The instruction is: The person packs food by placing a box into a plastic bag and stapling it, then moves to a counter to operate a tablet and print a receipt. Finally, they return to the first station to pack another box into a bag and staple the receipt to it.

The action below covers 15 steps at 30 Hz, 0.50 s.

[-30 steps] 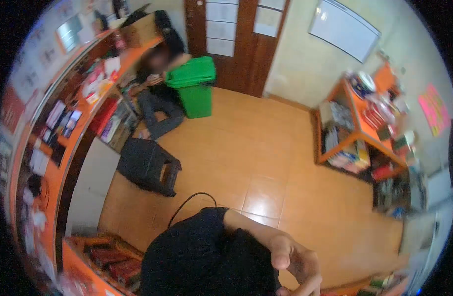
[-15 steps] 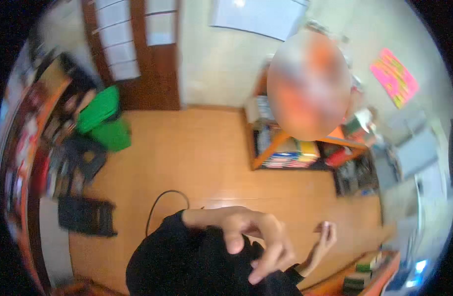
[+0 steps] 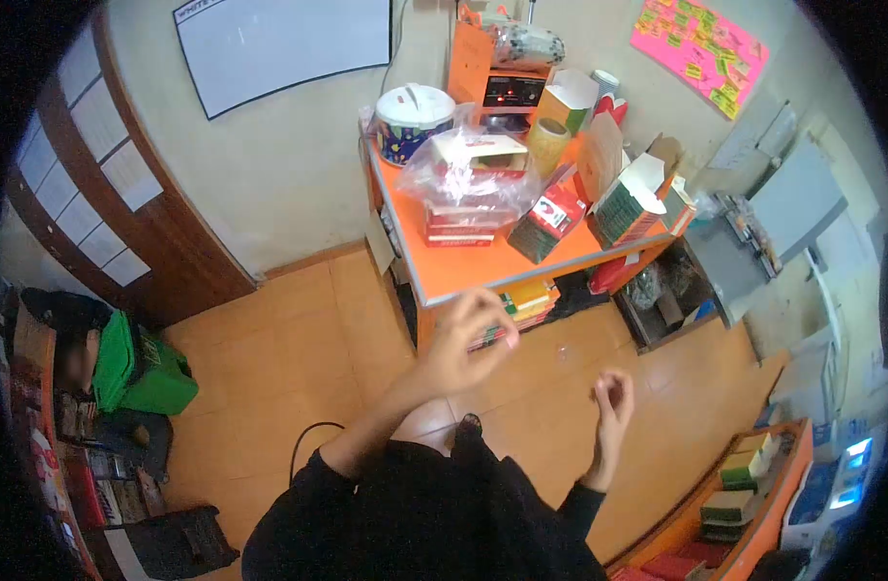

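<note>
My left hand (image 3: 468, 339) is held out in the air near the front edge of the orange table (image 3: 439, 281). Its fingers are bent and apart from the thumb, and it holds nothing. Lower on the right, my right hand (image 3: 613, 402) hangs over the floor with loosely curled fingers, a gap to the thumb and nothing visible in it. On the tabletop stand red and white boxes (image 3: 458, 232) partly under a clear plastic bag (image 3: 434, 174), a dark green and red carton (image 3: 550, 221), and an opened green and white carton (image 3: 632, 203).
A blue patterned tub with a white lid (image 3: 415, 121) and an orange machine (image 3: 473, 63) stand at the table's back. A green bin (image 3: 144, 373) is at left, near a black cable (image 3: 297, 445). An orange shelf (image 3: 797, 474) is at lower right.
My view has turned right and sharpened, bringing the table nearer the centre. My left hand has gone from across my body to stretched out forward. My right hand has risen slightly.
</note>
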Each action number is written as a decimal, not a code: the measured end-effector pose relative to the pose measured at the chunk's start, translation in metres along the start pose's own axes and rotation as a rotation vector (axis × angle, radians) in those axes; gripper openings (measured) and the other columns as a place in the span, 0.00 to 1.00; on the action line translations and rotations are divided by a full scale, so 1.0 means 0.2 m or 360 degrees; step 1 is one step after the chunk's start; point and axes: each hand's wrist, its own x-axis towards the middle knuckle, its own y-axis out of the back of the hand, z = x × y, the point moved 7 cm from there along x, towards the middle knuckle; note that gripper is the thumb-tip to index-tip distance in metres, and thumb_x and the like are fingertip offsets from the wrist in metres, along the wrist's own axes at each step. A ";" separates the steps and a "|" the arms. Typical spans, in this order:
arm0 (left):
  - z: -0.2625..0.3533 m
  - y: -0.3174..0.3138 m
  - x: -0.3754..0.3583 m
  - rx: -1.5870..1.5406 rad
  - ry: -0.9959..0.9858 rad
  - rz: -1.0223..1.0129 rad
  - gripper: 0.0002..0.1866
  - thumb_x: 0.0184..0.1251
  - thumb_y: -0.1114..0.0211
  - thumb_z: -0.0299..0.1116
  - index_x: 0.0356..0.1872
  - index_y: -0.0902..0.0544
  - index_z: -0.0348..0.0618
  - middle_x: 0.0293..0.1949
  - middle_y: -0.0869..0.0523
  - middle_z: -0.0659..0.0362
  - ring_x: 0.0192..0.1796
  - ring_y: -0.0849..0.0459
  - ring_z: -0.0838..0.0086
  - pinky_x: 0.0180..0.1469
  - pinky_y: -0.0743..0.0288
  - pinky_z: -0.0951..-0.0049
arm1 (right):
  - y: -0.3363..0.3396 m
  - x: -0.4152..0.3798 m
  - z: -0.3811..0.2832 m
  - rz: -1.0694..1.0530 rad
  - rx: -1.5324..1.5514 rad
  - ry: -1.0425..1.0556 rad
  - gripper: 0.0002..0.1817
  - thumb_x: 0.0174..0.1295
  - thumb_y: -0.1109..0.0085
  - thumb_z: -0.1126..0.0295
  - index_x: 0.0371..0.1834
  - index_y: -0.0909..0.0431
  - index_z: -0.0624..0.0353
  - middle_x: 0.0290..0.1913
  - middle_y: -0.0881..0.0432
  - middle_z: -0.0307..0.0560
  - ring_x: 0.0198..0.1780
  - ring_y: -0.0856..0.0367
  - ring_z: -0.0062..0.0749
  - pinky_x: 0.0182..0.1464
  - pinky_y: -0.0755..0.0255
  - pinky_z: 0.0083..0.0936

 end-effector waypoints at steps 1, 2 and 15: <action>-0.08 0.02 0.11 0.0304 0.0052 0.0135 0.05 0.61 0.35 0.32 0.33 0.19 0.42 0.45 0.27 0.52 0.53 0.28 0.60 0.57 0.35 0.61 | -0.10 0.20 -0.03 -0.0135 0.0010 0.0061 0.04 0.67 0.45 0.72 0.36 0.23 0.60 0.37 0.26 0.37 0.37 0.29 0.18 0.41 0.34 0.15; -0.15 0.04 0.23 0.0611 0.0095 0.0282 0.06 0.61 0.35 0.33 0.35 0.17 0.43 0.49 0.28 0.51 0.57 0.30 0.57 0.61 0.37 0.59 | -0.20 0.39 -0.08 -0.0272 -0.0140 0.0231 0.04 0.67 0.45 0.72 0.38 0.23 0.61 0.39 0.24 0.39 0.39 0.28 0.21 0.43 0.33 0.18; -0.92 0.32 0.98 0.1573 0.0588 0.0767 0.27 0.53 0.36 0.28 0.59 0.22 0.53 0.64 0.40 0.43 0.65 0.40 0.45 0.64 0.43 0.47 | -1.35 1.77 -0.07 -0.0716 -0.0467 0.0999 0.20 0.63 0.49 0.73 0.59 0.29 0.58 0.57 0.26 0.61 0.57 0.26 0.59 0.57 0.31 0.39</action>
